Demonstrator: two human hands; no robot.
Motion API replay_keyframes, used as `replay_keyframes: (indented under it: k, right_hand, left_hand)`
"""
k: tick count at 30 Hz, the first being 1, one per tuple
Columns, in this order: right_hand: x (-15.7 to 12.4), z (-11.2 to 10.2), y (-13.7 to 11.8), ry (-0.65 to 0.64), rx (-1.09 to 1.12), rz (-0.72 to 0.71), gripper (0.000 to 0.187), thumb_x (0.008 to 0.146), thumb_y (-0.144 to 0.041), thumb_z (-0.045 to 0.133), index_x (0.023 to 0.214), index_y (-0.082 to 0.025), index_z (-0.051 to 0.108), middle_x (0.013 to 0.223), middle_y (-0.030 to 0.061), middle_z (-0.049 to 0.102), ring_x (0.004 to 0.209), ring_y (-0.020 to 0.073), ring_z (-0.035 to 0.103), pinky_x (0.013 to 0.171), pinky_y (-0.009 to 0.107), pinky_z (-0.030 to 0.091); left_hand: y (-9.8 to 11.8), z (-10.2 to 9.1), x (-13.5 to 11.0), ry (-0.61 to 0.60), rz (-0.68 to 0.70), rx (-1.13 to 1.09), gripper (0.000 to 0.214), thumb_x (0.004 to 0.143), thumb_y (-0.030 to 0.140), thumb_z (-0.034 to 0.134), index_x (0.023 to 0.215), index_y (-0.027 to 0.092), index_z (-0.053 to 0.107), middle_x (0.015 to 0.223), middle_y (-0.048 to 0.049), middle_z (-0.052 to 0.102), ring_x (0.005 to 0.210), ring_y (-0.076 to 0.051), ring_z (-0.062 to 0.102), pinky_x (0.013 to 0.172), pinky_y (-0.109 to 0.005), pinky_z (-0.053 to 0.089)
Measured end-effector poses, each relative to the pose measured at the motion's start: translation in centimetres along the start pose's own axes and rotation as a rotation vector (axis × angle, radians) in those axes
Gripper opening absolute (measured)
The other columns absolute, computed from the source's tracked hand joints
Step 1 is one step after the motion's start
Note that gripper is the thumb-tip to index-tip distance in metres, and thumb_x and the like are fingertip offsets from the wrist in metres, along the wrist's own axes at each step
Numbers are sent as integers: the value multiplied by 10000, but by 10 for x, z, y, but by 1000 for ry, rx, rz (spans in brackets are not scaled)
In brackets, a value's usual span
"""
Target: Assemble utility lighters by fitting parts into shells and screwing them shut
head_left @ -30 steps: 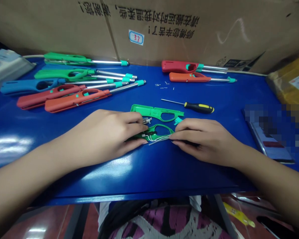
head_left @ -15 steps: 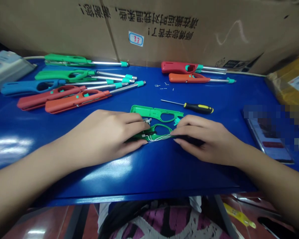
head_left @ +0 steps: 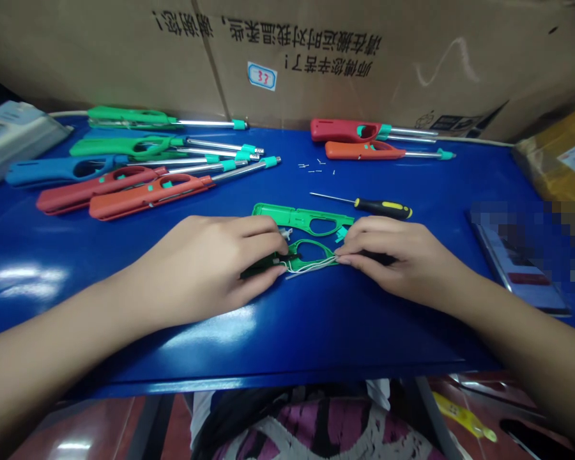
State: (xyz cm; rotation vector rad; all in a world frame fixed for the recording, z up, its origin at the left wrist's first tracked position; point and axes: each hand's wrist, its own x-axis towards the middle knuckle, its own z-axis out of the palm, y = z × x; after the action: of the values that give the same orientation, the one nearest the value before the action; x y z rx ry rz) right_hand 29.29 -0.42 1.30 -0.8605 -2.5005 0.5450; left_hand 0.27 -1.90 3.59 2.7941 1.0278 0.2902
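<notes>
My left hand [head_left: 230, 255] is closed round the rear of an opened green lighter half-shell [head_left: 311, 242], which lies low over the blue table. My right hand [head_left: 397, 255] pinches thin white wires [head_left: 314, 263] at the shell's front end. A thin pale strip runs beside those wires. Just beyond, the other green half-shell [head_left: 276, 213] lies with its inner side up. A small teal part [head_left: 341, 234] sits by my right fingertips, and a small metallic part [head_left: 286, 234] shows by my left fingers. Both palms hide much of the shell's ends.
Behind the shells lie a black-and-yellow screwdriver [head_left: 384, 207] and several tiny screws [head_left: 315, 170]. Assembled lighters, among them an orange one [head_left: 144, 198] and a red one [head_left: 342, 130], rest at the back. A cardboard box [head_left: 287, 96] walls the rear; a phone [head_left: 522, 268] lies right.
My right thumb and fingers have drawn closer together on the wires. The thin pale strip now shows along the shell's near edge. My left hand keeps its hold.
</notes>
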Motion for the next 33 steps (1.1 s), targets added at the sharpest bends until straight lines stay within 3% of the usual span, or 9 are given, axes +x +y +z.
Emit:
replay_keyframes:
  k: [6, 14, 22, 33]
  right_hand:
    - [-2, -2, -1, -26, -28, 12, 140, 982, -201, 595, 932, -219, 724, 922, 41, 736, 878, 180, 688, 772, 318, 559]
    - [-3, 0, 1, -17, -20, -12, 126, 991, -201, 602, 937, -191, 716, 926, 44, 718, 885, 172, 669, 781, 309, 538]
    - [-5, 0, -1, -30, -41, 11, 142, 996, -206, 588, 933, -188, 714, 921, 49, 707, 879, 176, 663, 769, 305, 520]
    - [-6, -6, -4, -80, -94, 31, 138, 991, -198, 581, 936, -180, 706, 923, 42, 700, 891, 178, 652, 783, 314, 504]
  left_hand:
    - [0, 0, 0, 14, -26, -46, 211, 1014, 301, 520, 1061, 223, 711, 1068, -48, 722, 874, -195, 723, 732, -302, 558]
    - [2, 1, -1, 20, -33, -43, 191, 980, 267, 558, 1085, 233, 714, 1097, -23, 711, 839, -204, 735, 656, -319, 558]
    - [0, 2, 0, 39, -16, -21, 223, 1037, 262, 493, 1048, 205, 709, 1067, -51, 702, 853, -195, 725, 711, -314, 566]
    - [2, 11, 0, 156, 33, 41, 206, 1033, 268, 517, 1095, 173, 689, 1024, -46, 730, 858, -225, 749, 668, -336, 603]
